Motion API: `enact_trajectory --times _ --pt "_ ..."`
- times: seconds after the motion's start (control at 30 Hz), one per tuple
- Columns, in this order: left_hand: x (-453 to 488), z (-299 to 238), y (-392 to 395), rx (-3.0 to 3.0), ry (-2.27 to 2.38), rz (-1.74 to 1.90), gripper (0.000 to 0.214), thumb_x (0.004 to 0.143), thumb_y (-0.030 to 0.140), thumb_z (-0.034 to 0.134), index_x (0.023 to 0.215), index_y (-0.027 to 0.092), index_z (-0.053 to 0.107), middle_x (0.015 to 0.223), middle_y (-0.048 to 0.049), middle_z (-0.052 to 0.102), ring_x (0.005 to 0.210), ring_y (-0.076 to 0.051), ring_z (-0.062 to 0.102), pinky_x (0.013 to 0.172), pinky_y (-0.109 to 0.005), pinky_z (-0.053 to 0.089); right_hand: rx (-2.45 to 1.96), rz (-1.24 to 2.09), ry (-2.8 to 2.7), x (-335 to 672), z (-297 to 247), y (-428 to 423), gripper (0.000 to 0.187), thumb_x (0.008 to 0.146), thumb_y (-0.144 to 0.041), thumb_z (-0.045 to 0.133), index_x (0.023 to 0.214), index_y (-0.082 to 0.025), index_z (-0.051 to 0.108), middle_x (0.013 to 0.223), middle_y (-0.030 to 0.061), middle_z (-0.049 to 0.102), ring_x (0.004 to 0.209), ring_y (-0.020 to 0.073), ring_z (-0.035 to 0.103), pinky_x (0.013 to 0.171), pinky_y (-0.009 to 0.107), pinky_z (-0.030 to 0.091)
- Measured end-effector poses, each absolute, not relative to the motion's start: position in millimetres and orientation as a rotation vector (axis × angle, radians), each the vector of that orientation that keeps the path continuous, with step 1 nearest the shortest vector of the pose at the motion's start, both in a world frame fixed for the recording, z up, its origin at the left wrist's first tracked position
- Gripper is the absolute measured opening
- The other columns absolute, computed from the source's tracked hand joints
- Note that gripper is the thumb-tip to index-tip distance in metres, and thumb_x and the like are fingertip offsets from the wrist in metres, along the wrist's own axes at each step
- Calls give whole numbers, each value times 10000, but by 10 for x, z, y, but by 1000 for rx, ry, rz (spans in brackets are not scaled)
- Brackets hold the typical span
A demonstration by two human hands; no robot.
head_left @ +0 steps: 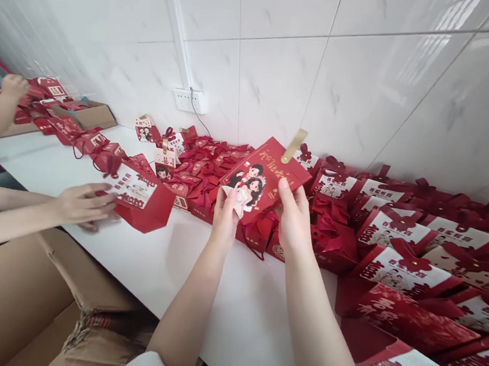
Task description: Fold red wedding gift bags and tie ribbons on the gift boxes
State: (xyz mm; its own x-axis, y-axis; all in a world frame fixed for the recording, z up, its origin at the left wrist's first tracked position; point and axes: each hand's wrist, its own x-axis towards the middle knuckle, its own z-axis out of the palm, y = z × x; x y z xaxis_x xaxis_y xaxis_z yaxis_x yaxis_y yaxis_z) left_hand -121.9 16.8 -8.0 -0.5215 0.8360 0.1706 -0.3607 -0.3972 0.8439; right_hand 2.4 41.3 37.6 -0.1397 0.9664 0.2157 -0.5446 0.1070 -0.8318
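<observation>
A red gift box [266,179] with a cartoon bridal couple and gold lettering is held up in front of me, tilted. A short gold ribbon [294,147] sticks up from its top. My left hand [225,219] grips its lower left edge, thumb on the front. With the thumb pressed on its face, my right hand [295,217] holds the right side. Behind it lie many small red boxes with dark red ribbons [204,170], partly hidden by the box and my hands.
On the right, rows of red and white gift boxes [401,231] stand along the tiled wall [278,70]. At left, a co-worker's hands [80,206] hold another red gift box [145,210]. A large open cardboard carton [10,292] is below the white table's edge [131,264]. Further off, another person's hand [14,89] is among red boxes.
</observation>
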Motion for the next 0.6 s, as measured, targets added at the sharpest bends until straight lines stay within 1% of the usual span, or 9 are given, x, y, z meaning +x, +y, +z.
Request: enact_trajectory --times 0.17,0.23,0.3,0.33,0.37,0.43,0.47,0.53,0.6 --pt "-1051 69 -192 1033 1310 1718 615 862 534 683 1391 272 510 1390 -119 625 1220 -298 646 937 -414 576 -663 1235 -615 45 357 514 299 837 -493 703 992 -244 646 1071 44 741 942 213 729 869 399 616" --pt "-1104 206 -458 1259 1731 1820 575 850 479 711 1360 264 556 1417 -114 599 1258 -299 609 1002 -428 540 -653 1192 -552 132 368 569 264 807 -453 743 933 -239 655 980 25 737 854 196 724 813 375 622" --pt "-1283 370 -707 1465 2348 1836 432 856 453 692 1214 215 649 1319 -132 651 1290 -327 569 1155 -500 397 -635 1140 -513 227 385 616 231 788 -413 765 905 -237 672 931 9 728 820 183 715 788 350 619" --pt "-1418 453 -804 1487 2656 1703 427 851 441 687 1202 199 650 1308 -148 655 1311 -355 544 1184 -551 334 -625 1117 -500 269 395 632 219 783 -399 769 900 -236 681 927 6 727 819 180 714 787 342 617" --pt "-1576 534 -875 1398 2939 1547 514 838 429 691 1278 177 607 1365 -183 614 1347 -393 505 1189 -610 284 -616 1102 -491 304 405 643 213 780 -388 771 902 -234 689 930 6 728 825 180 714 788 338 615" --pt "-1923 672 -933 1178 3233 1109 654 808 398 702 1375 125 522 1409 -257 568 1380 -465 456 1128 -702 286 -604 1099 -483 352 423 649 209 779 -376 769 911 -229 699 949 7 733 839 182 717 787 335 615" --pt "-2090 728 -926 1102 3262 865 631 785 395 721 1317 98 558 1318 -286 621 1336 -492 492 1081 -714 327 -599 1106 -481 366 431 647 206 781 -371 766 912 -227 699 957 8 734 843 182 718 784 335 615" --pt "-2361 809 -871 985 3194 421 428 811 425 682 1084 97 667 1075 -278 716 1155 -482 624 1010 -683 399 -596 1120 -481 380 439 640 193 785 -366 762 900 -227 693 945 4 734 832 177 718 772 331 617" --pt "-2513 858 -805 969 3084 174 283 821 397 655 919 134 687 1012 -252 731 1078 -454 667 936 -601 474 -597 1131 -481 385 441 637 192 784 -369 766 887 -228 684 913 -2 730 811 171 716 756 326 619"
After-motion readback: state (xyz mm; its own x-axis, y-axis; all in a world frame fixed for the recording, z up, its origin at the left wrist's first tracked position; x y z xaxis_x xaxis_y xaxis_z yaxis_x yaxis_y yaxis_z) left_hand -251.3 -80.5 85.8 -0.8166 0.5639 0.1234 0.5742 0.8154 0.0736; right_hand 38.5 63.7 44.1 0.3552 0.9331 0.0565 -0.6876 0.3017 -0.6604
